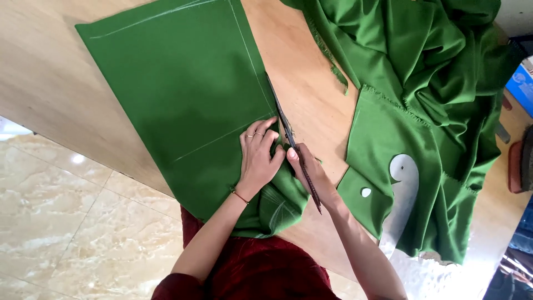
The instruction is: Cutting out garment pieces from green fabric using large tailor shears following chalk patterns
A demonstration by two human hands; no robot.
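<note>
A flat piece of green cloth (183, 83) with white chalk lines lies on a wooden table (50, 72). My left hand (258, 158) presses down on the cloth near its right edge, fingers apart, rings on two fingers and a thin bracelet at the wrist. My right hand (311, 175) grips dark scissors (286, 130), whose blades run along the cloth's right chalk line. The cloth's near end is bunched under my hands.
A large heap of the same green cloth (422, 61) covers the table's right side. A white curved ruler (402, 194) lies on it. Beige marble floor tiles (61, 222) lie to the left. A blue box (522, 83) sits at the far right.
</note>
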